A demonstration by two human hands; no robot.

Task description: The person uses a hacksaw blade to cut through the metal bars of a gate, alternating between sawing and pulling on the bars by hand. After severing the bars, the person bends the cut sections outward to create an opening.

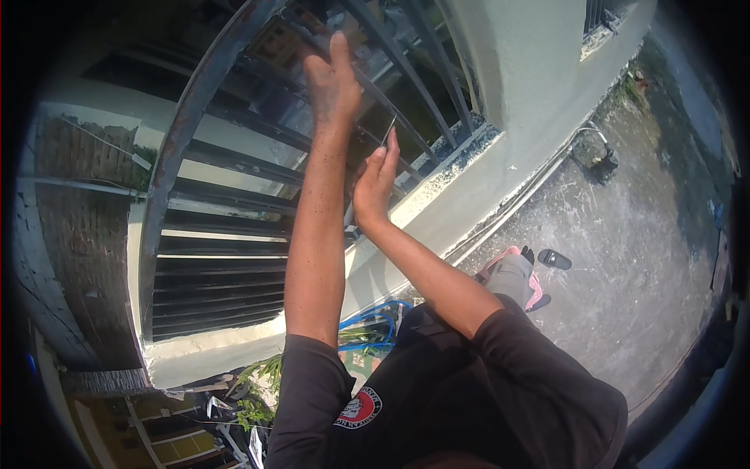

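Observation:
A barred window (223, 160) with dark metal slats fills the upper left. My left hand (334, 90) is raised in front of its upper bars, one digit pointing up; its other fingers are bent away and partly hidden, so their grip is unclear. Lower and to the right, my right hand (376, 184) pinches a thin, pointed, shiny object (390, 127) between thumb and fingers. The object's tip lies near a slanting bar, but contact is unclear.
A pale wall and ledge (426, 195) run beside the window. On the concrete ground (601, 289) lies a dark slipper (555, 259). Pipes (519, 195) follow the wall's foot. Blue tubing (375, 316) and green plants (259, 391) are below the window.

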